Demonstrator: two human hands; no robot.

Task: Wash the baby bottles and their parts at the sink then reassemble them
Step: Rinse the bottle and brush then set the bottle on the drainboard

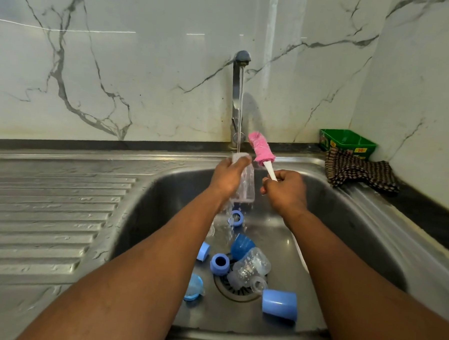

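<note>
The washing is under way and looks far from finished. The left hand [228, 176] is wrapped around a clear bottle [246, 182], holding it upright under the tap [238, 92] so the stream runs into its open mouth; water spills down from its base into the sink [350, 228]. The right hand [286, 191] is closed around the white handle of the pink brush [261, 150], which points up and away just right of the tap's stream and is out of the bottle. I judge this to be a rinse of the first bottle, either after brushing or ahead of it; I cannot tell which.

Everything else waits in the sink below the tap. A blue ring [236, 218] lies nearest under the tap, in the falling water. Nearer the person lie a dark blue cap [241, 246], a second ring [220, 263], and a small pale blue part [203, 251] to its left. A second clear bottle [250, 268] lies on its side over the drain [235, 291], with what looks like a clear teat [259, 284] at its near end. A translucent blue cap [193, 287] sits left of the drain and a pale blue cap [279, 304] right of it.

Nothing stands on the draining board left of the tap, so no part looks set aside as clean. Still to do, as I judge it: finish this bottle, wash the second bottle, the rings, teats and caps, then put both bottles together. Reassembly has not begun.
</note>
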